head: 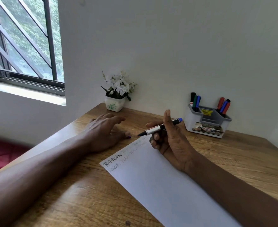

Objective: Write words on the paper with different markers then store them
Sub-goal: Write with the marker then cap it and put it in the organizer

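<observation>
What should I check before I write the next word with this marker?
1. Grip of right hand on marker: ok.
2. Writing tip uncovered: ok.
3. Tip over blank paper: not ok, it points past the far corner.
4. Paper steadied by left hand: not ok, it rests on the desk beside the sheet.
5. Blank room below the written lines: ok.

1. Soft daylight is admitted through the window (25,40) at the left.
2. Pale glare is thrown along the table's (86,202) left edge.
3. Edges are bent by the wide lens.
</observation>
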